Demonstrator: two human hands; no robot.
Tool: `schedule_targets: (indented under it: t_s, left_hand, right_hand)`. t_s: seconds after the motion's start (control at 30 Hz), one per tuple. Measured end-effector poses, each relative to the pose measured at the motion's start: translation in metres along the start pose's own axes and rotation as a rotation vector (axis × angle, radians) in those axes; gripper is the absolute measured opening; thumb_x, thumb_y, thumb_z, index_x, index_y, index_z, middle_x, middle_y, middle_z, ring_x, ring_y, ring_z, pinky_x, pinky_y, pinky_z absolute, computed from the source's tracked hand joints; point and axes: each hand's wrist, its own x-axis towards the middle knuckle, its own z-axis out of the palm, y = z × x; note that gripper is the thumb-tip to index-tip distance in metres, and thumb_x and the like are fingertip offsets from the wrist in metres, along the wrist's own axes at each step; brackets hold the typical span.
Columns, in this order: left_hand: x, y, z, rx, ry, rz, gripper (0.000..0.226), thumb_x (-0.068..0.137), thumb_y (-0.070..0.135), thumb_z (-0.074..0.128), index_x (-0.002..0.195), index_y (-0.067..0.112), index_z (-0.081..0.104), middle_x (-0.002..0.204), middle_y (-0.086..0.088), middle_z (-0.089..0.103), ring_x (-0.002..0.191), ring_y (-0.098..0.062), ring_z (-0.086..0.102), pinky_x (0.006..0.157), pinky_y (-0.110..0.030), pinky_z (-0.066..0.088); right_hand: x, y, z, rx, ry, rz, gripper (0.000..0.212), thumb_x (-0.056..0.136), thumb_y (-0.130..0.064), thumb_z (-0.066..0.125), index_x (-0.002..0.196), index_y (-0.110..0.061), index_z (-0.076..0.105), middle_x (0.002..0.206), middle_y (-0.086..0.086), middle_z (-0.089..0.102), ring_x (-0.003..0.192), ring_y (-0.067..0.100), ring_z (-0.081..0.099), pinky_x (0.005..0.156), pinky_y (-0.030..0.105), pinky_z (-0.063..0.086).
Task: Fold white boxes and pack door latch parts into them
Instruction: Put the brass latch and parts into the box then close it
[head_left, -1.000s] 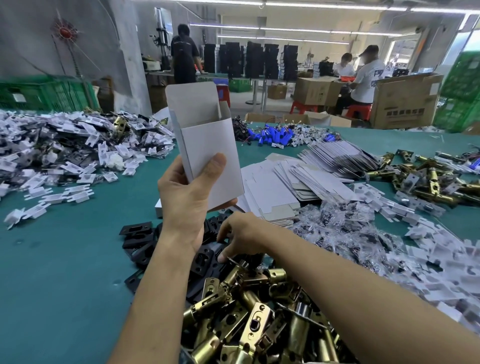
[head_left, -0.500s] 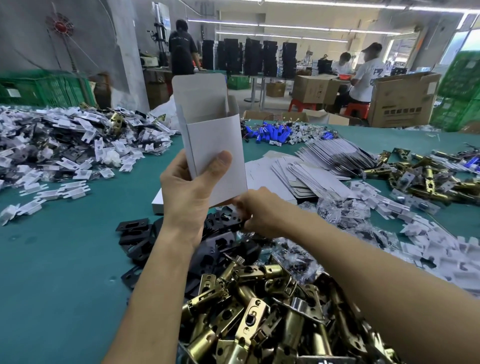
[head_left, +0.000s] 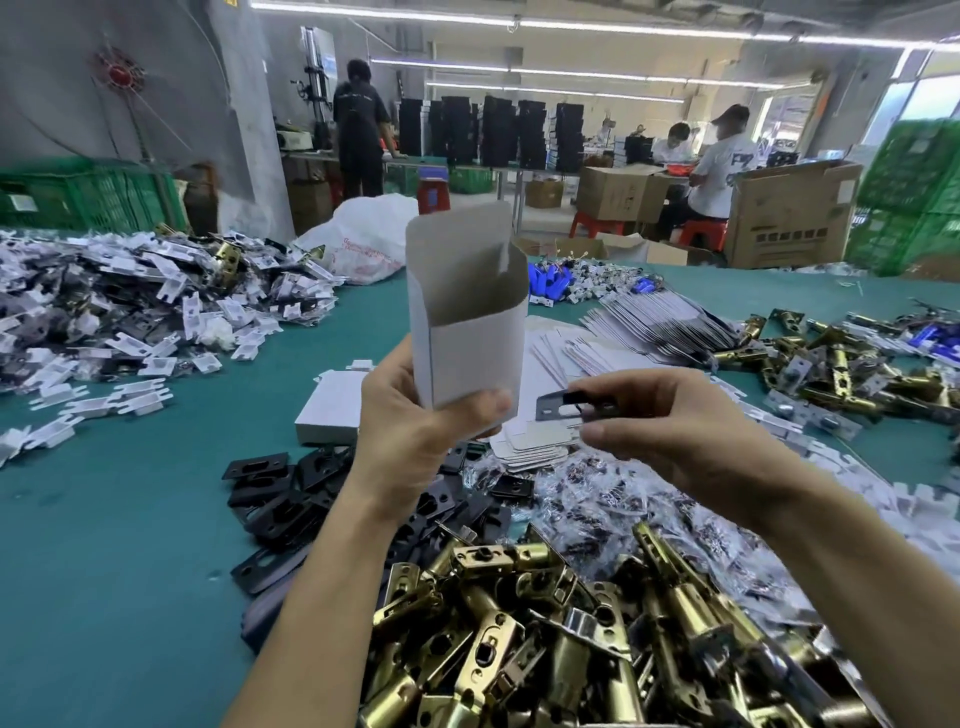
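Pinching a dark metal plate (head_left: 576, 406), the fingers (head_left: 613, 434) of the right hand (head_left: 675, 431) hold it just beside the white box (head_left: 467, 322). The left hand (head_left: 415, 426) grips that box upright, its top flap open, above the counter (head_left: 104, 545). Bare green counter lies to the left; brass latches (head_left: 545, 623) and black plates (head_left: 280, 493) crowd below the hands.
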Motion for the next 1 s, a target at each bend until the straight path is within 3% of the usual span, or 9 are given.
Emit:
schedule_targets:
  t_s: [0.1,0.23,0.33,0.4,0.5,0.67,0.77,0.87,1.0]
  left_hand:
    - [-0.002,-0.003,0.001,0.035,0.011,0.031,0.038,0.058,0.017,0.089,0.093,0.028,0.079,0.09,-0.003,0.075,0.082,-0.019,0.069,0.067,-0.037,0.063]
    - [-0.002,-0.003,0.002,0.071,0.007,0.104,0.034,0.057,0.014,0.089,0.085,0.03,0.079,0.083,0.004,0.075,0.075,-0.013,0.068,0.063,-0.028,0.06]
    - [-0.002,-0.002,0.006,0.085,0.017,0.151,0.032,0.058,0.014,0.09,0.084,0.03,0.079,0.083,0.002,0.075,0.074,-0.015,0.068,0.062,-0.029,0.06]
    - [-0.002,-0.001,0.009,0.092,0.017,0.164,0.031,0.061,0.015,0.089,0.086,0.03,0.079,0.084,0.003,0.074,0.075,-0.014,0.067,0.062,-0.028,0.059]
    - [-0.002,0.0,0.01,0.098,0.054,0.139,0.032,0.065,0.01,0.087,0.087,0.033,0.078,0.084,0.006,0.074,0.074,-0.011,0.066,0.06,-0.024,0.056]
    - [-0.002,0.003,0.011,0.067,0.108,0.145,0.029,0.065,0.023,0.086,0.089,0.037,0.078,0.09,0.006,0.075,0.086,-0.011,0.07,0.068,-0.025,0.06]
    - [-0.001,0.003,0.012,0.068,0.11,0.14,0.036,0.068,0.009,0.084,0.088,0.038,0.078,0.09,0.007,0.075,0.086,-0.01,0.071,0.069,-0.021,0.059]
    - [-0.001,0.003,0.012,0.097,0.102,0.148,0.035,0.069,0.011,0.084,0.089,0.039,0.078,0.091,0.007,0.075,0.088,-0.011,0.071,0.069,-0.021,0.058]
    - [0.0,0.003,0.012,0.071,0.114,0.15,0.033,0.069,0.01,0.083,0.088,0.037,0.078,0.09,0.006,0.075,0.086,-0.011,0.07,0.069,-0.022,0.058]
  right_hand:
    - [-0.006,-0.001,0.002,-0.291,0.095,-0.152,0.034,0.064,-0.027,0.083,0.096,-0.016,0.078,0.074,0.002,0.075,0.06,0.004,0.062,0.054,0.013,0.047]
    - [-0.01,-0.001,0.002,-0.332,0.14,-0.3,0.022,0.071,-0.042,0.074,0.082,-0.024,0.079,0.057,-0.01,0.065,0.047,0.0,0.048,0.048,0.012,0.037]
    - [-0.012,-0.003,-0.005,-0.333,0.21,-0.354,0.024,0.074,-0.048,0.068,0.077,-0.027,0.079,0.066,-0.003,0.071,0.053,0.029,0.052,0.055,0.029,0.041]
    - [-0.013,-0.003,-0.009,-0.295,0.24,-0.346,0.028,0.076,-0.047,0.068,0.078,-0.021,0.078,0.064,0.001,0.069,0.051,0.03,0.047,0.05,0.028,0.039]
    - [-0.01,0.001,-0.012,-0.288,0.216,-0.254,0.023,0.08,-0.038,0.068,0.076,-0.016,0.075,0.056,-0.004,0.066,0.044,0.0,0.045,0.044,0.012,0.034]
    - [0.008,0.018,-0.006,-0.775,0.099,-0.042,0.023,0.09,-0.032,0.07,0.076,-0.014,0.072,0.061,0.008,0.063,0.05,0.008,0.048,0.053,0.025,0.038]
    - [0.017,0.026,0.016,-0.807,-0.104,0.01,0.01,0.093,-0.017,0.067,0.1,-0.015,0.072,0.082,-0.003,0.072,0.07,0.006,0.065,0.068,0.024,0.052]
    - [0.016,0.026,0.023,-0.546,-0.237,0.06,0.044,0.095,0.004,0.055,0.133,-0.017,0.059,0.118,0.001,0.07,0.103,0.004,0.067,0.093,0.017,0.052]
    - [0.012,0.031,-0.006,-0.681,-0.066,0.049,0.038,0.097,-0.001,0.054,0.123,-0.027,0.063,0.116,-0.005,0.069,0.105,0.002,0.064,0.094,0.021,0.052]
